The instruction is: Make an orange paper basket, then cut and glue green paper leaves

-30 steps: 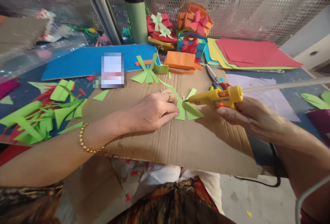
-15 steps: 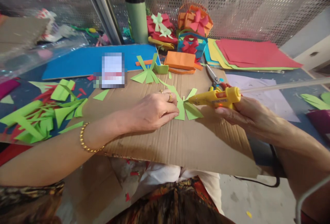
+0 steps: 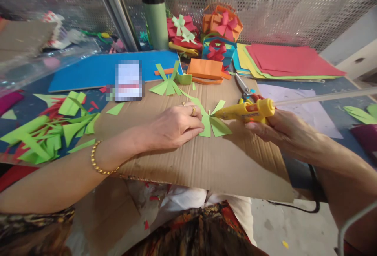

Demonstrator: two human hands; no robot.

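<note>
A yellow hot glue gun [image 3: 241,111] is gripped in my right hand [image 3: 278,127], which is closed around its handle. The gun's nozzle tip meets the middle of a green paper bow cutout [image 3: 219,126] on the cardboard sheet [image 3: 176,165]. My left hand [image 3: 179,126], fingers curled together, presses the cutout's left part against the cardboard and hides some of it. Farther back lies a second green paper cutout [image 3: 167,85] with spread strips, beside an orange paper box [image 3: 205,68].
Scissors [image 3: 244,85] lie behind the glue gun. Green and red paper scraps [image 3: 50,130] are heaped at left. At the back stand a green bottle [image 3: 154,20], a steel flask [image 3: 118,8] and small paper baskets [image 3: 219,52]. Coloured sheets [image 3: 294,60] are stacked at back right.
</note>
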